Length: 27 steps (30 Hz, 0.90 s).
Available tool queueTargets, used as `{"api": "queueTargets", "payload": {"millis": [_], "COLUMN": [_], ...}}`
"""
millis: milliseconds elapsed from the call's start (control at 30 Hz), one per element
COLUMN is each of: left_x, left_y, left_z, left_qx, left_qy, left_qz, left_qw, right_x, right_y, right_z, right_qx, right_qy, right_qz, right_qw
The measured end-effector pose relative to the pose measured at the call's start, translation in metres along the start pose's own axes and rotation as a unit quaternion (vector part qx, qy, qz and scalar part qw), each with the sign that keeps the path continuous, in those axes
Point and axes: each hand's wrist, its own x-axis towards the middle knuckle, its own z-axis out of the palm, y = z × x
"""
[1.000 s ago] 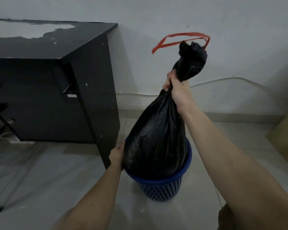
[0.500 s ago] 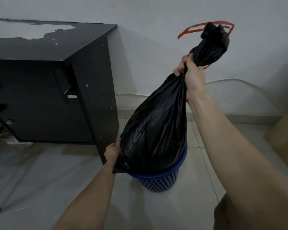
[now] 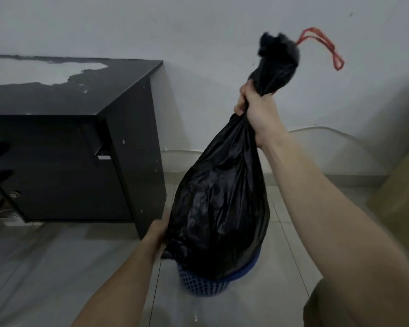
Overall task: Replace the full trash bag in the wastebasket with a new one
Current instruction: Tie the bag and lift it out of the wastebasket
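A full black trash bag (image 3: 219,204) hangs from my right hand (image 3: 257,112), which grips its gathered neck high in front of the wall. A red drawstring (image 3: 326,47) loops out of the bag's bunched top. Only the bag's bottom sits in the mouth of the blue perforated wastebasket (image 3: 206,285), which stands on the tiled floor and is mostly hidden. My left hand (image 3: 158,228) is at the bag's lower left side by the basket rim; its fingers are hidden behind the bag.
A black desk (image 3: 85,147) with a peeling top stands to the left, its side panel close to the basket. A white cable (image 3: 321,129) runs along the wall. A tan board (image 3: 401,190) leans at the right edge. Chair legs (image 3: 0,199) show at far left.
My right hand has pulled the bag upward and to the right, so most of it has left the basket. My left hand stayed low at the bag's left side.
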Motion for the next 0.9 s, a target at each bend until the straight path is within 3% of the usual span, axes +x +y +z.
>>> {"api": "queueTargets", "payload": {"millis": [100,167,233,300,367,533,633,700,767,900], "left_x": [-0.015,-0.041,-0.076,-0.106,-0.128,-0.118,-0.103,-0.097,-0.098,-0.103], "left_y": [0.032,0.077,0.123,0.156,0.177,0.179,0.173,0.171,0.169,0.165], "left_z": [-0.008,-0.010,-0.005,0.009,0.035,0.090,0.088,0.085,0.084,0.086], "left_qx": [0.061,0.052,-0.011,0.046,0.120,0.143,0.208,0.216,0.201,0.209], "left_qy": [-0.007,0.013,-0.037,-0.089,-0.113,-0.077,-0.027,-0.022,-0.024,-0.029], "left_qz": [0.006,0.116,0.258,0.371,0.427,0.474,0.465,0.465,0.475,0.525], "left_qw": [0.998,0.992,0.965,0.923,0.889,0.865,0.860,0.858,0.856,0.825], "right_x": [-0.008,-0.010,-0.010,-0.008,-0.007,-0.001,0.009,0.016,0.022,0.025], "right_y": [0.004,0.005,0.007,0.009,0.009,0.016,0.022,0.026,0.034,0.064], "right_z": [0.016,0.022,0.026,0.032,0.039,0.043,0.028,0.017,0.005,-0.016], "right_qx": [-0.129,-0.193,-0.251,-0.287,-0.315,-0.354,-0.340,-0.294,-0.322,-0.487], "right_qy": [-0.043,-0.069,-0.088,-0.093,-0.091,-0.147,-0.183,-0.170,-0.155,-0.180], "right_qz": [-0.005,-0.017,-0.018,-0.010,-0.010,0.033,0.140,0.193,0.189,0.183], "right_qw": [0.991,0.979,0.964,0.953,0.945,0.923,0.912,0.921,0.915,0.835]}}
